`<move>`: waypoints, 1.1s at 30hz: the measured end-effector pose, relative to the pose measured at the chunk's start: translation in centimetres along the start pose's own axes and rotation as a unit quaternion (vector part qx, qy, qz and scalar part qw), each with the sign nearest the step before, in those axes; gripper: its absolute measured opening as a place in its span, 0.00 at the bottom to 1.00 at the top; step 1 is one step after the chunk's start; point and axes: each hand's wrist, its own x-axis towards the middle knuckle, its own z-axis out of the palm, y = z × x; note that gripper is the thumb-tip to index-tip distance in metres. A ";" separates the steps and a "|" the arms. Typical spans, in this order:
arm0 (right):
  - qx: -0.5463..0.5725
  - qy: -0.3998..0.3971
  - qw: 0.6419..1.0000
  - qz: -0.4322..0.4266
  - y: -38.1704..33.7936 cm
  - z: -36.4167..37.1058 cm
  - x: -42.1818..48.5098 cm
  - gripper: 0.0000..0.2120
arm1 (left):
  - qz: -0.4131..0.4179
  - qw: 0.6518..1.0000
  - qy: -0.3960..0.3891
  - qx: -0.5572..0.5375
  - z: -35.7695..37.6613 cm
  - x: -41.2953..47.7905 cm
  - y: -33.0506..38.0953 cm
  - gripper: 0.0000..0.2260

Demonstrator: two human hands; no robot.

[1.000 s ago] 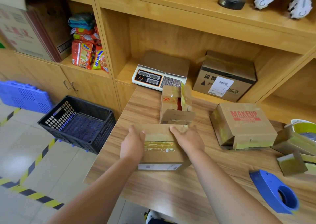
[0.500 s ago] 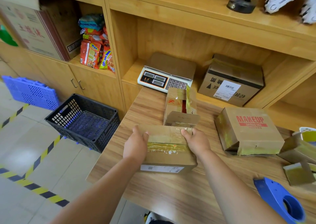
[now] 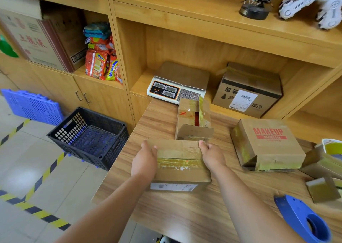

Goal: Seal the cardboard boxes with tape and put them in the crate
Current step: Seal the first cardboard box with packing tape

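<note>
A taped cardboard box point(image 3: 180, 166) lies on the wooden table point(image 3: 194, 211) right in front of me. My left hand point(image 3: 144, 162) grips its left side and my right hand point(image 3: 211, 156) grips its right side, fingers curled over the far edges. Behind it stands a smaller box point(image 3: 193, 119) with its top flaps partly open. To the right sits a box printed MAKEUP point(image 3: 266, 143). A blue tape dispenser point(image 3: 303, 219) lies at the table's near right corner. The black plastic crate point(image 3: 88, 136) stands on the floor left of the table.
More small boxes point(image 3: 325, 168) crowd the table's right edge. A weighing scale point(image 3: 177, 87) and a labelled box point(image 3: 247, 90) sit in the shelf recess behind. A blue pallet point(image 3: 31, 105) leans against the cabinet. Yellow-black tape point(image 3: 37, 183) marks the floor.
Both hands have slid outward from the box's top to its left and right sides. The box itself stays in place on the table.
</note>
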 end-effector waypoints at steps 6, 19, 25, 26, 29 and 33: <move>-0.103 -0.004 0.994 0.035 -2.3 0.6 -0.3 0.28 | -0.004 1.000 0.003 0.004 -0.2 -0.1 0.2 0.19; 0.068 -0.056 0.996 0.033 0.8 -0.6 0.4 0.25 | -0.008 1.000 0.004 0.009 -0.2 -0.3 0.5 0.17; 0.202 -0.084 0.974 0.060 2.8 -0.4 -0.3 0.24 | -0.016 1.000 0.020 0.016 0.1 -0.2 0.4 0.16; 0.212 -0.083 0.972 0.061 3.2 -0.4 -0.5 0.23 | -0.017 1.000 0.018 0.014 0.2 -0.1 0.4 0.16; 0.223 -0.083 0.970 0.054 4.4 -0.5 -1.1 0.14 | -0.035 0.998 -0.007 -0.059 -0.2 0.3 0.3 0.19; 0.231 -0.073 0.968 0.062 5.6 -0.3 -2.5 0.11 | -0.069 0.982 -0.092 -0.147 -1.8 0.4 -1.1 0.18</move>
